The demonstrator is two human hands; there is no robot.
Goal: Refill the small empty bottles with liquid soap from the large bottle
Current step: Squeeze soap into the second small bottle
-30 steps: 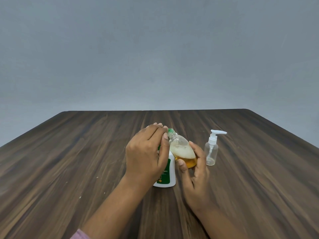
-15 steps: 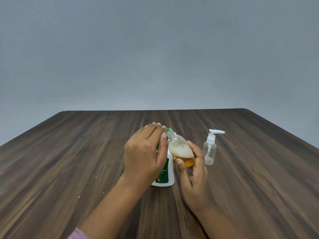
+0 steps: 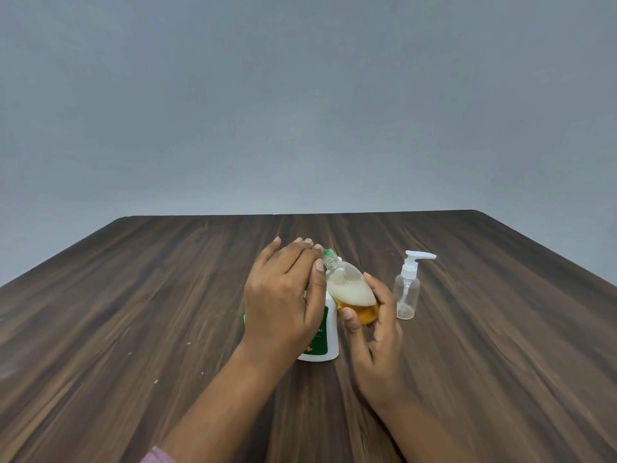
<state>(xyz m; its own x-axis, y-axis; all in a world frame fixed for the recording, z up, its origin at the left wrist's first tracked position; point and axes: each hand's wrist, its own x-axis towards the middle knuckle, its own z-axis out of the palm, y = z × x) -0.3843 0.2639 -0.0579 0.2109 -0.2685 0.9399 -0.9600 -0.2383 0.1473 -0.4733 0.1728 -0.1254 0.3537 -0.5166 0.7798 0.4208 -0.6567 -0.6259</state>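
Note:
My right hand point(image 3: 377, 342) grips a clear bottle point(image 3: 350, 289) by its base; it holds amber soap with foam on top. The bottle leans up and to the left. At its neck sits a green cap point(image 3: 329, 252), where the fingertips and thumb of my left hand point(image 3: 280, 295) pinch it. Behind my left hand a white bottle with a green label point(image 3: 329, 332) stands on the table, mostly hidden. A small clear pump bottle point(image 3: 406, 295) with a white pump head stands upright just right of my right hand and looks empty.
Everything sits on a dark wooden table point(image 3: 133, 295) in front of a plain grey wall. A small green edge point(image 3: 244, 317) shows at the left of my left hand. The table's far edge lies well behind the bottles.
My left hand's fingers have spread and shifted around the green cap. The clear bottle has stayed tilted in my right hand. The pump bottle has not moved.

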